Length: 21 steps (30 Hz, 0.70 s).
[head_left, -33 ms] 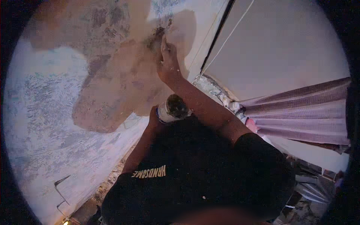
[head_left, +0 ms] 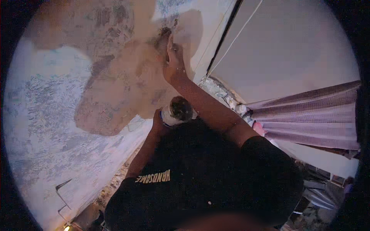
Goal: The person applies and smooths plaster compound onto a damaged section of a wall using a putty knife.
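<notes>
Left hand (head_left: 157,120) wrapped round white tub (head_left: 176,112), chest-side of dark wall smear (head_left: 165,32), probably for easy reach; right hand (head_left: 175,63) beside smear, grip unclear.

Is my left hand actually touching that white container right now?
Touching. The head view shows the left hand pressed against the left side of the white container, with no gap between them.

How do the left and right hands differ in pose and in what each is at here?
The left hand grips a pale container close to the black shirt, while the right hand reaches out near a dark patch on the mottled wall; contact is unclear.
The left hand is lower in the picture, partly hidden by the container; the right hand is higher and shows more.
Both are bare.
</notes>
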Each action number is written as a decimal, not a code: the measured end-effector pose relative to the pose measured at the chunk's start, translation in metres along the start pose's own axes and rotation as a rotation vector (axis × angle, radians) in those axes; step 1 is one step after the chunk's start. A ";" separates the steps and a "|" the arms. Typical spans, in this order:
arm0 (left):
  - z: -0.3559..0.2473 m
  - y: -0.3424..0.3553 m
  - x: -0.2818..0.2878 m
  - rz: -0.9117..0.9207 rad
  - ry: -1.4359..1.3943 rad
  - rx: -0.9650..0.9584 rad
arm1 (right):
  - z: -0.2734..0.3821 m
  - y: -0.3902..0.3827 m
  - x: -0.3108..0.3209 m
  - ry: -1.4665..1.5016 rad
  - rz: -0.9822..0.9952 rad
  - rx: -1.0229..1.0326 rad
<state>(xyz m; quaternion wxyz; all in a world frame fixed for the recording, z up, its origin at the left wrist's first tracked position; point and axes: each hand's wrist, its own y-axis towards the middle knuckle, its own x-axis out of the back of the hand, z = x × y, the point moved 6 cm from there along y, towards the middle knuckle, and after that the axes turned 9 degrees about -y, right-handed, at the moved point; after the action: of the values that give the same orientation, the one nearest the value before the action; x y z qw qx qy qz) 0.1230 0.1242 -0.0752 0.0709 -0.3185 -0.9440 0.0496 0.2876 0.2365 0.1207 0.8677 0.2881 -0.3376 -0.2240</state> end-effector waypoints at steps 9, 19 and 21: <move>0.032 -0.026 0.026 -0.099 -0.103 0.095 | 0.016 -0.003 -0.024 -0.406 -0.093 0.130; 0.022 -0.028 0.021 -0.090 -1.061 0.202 | 0.009 0.001 -0.024 0.085 -0.103 -0.144; 0.019 -0.030 0.028 -0.087 -0.482 0.109 | 0.007 0.002 -0.024 0.079 -0.079 -0.171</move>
<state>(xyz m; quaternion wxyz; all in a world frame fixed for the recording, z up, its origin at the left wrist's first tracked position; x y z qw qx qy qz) 0.0803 0.1162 -0.0869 -0.1372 -0.2523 -0.9423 0.1721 0.2666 0.2497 0.1155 0.8921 0.2348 -0.2713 -0.2747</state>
